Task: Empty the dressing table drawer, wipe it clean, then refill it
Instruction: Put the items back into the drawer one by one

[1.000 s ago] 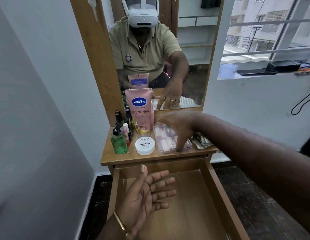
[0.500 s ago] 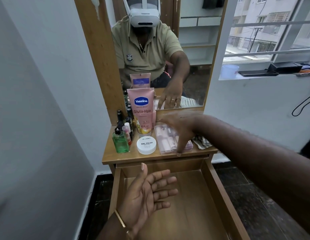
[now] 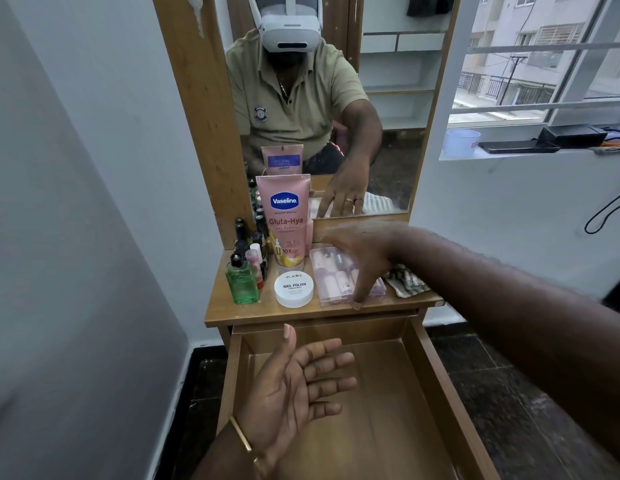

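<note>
Clear plastic, the case (image 3: 339, 276) of pink items lies at 3 o'clock of the white jar (image 3: 294, 289) on the surface (image 3: 294, 315), above the bare open drawer (image 3: 377, 393). My right hand (image 3: 365, 259) rests spread over it, fingers draped, not yet gripping. I judge it light, stiff, slippery: grip both long edges. My left hand (image 3: 298, 393) hovers palm-up, fingers apart, holding nothing.

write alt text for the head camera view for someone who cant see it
A person's right hand rests on a clear pink case atop a wooden dressing table, while the open left hand hovers over the pulled-out drawer. A Vaseline tube stands before the mirror.
</note>
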The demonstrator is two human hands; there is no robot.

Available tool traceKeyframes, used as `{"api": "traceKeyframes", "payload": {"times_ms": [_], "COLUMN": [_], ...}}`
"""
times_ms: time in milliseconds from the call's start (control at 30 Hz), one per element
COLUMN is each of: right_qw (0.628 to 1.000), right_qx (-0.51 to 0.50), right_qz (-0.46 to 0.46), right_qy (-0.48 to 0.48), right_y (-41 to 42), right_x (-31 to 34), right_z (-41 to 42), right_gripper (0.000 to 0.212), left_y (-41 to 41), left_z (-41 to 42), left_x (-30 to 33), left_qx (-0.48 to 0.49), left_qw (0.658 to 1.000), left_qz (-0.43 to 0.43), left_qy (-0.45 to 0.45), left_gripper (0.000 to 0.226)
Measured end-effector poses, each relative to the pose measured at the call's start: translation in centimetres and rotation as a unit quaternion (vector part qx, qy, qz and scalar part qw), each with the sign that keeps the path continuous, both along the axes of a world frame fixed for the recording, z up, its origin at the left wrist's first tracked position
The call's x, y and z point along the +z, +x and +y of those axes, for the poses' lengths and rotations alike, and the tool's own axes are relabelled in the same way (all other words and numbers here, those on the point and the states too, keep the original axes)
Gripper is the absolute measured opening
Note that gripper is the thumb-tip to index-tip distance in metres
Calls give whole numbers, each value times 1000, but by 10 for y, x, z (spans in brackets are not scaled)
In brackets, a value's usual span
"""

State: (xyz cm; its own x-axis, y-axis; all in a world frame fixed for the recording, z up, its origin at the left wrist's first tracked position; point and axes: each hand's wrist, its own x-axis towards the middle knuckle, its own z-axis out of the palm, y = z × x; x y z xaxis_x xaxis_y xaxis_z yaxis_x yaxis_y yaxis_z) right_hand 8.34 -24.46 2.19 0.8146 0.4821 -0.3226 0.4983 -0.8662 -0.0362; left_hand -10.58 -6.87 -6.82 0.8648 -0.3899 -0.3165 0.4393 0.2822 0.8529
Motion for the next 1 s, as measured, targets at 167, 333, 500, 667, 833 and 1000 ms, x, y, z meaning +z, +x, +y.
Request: {"api": "traceKeyframes", "payload": {"times_ms": [167,333,500,667,833,1000], "right_qw": [1000,1000,996,989,985,987], "right_qx": [4,-8,-24,-25,4,12], "right_qz": [-4,3,40,49,50,53], "right_qy": [-4,13,78,136,166,153], "right_y": [0,1,-5,-9,-24,-55], "right_x": [-2,-2,-7,-7,-3,3], "right_z": [3,4,-3,-12,-17,-8], "right_gripper": [125,123,123,115,113,116], "left_y": [0,-1,-3,-5,-4,-4], "left_z": [-1,-2,-6,-15,-20,-20], "left_x": [1,5,9,11,9,11], "left_qx": [-1,0,14,49,94,131], "left_qw": [1000,1000,1000,999,996,990], "left_qz": [3,5,1,4,1,-25], "left_qy": [-9,-2,27,20,-12,-48], "left_gripper": [91,87,70,61,59,65]}}
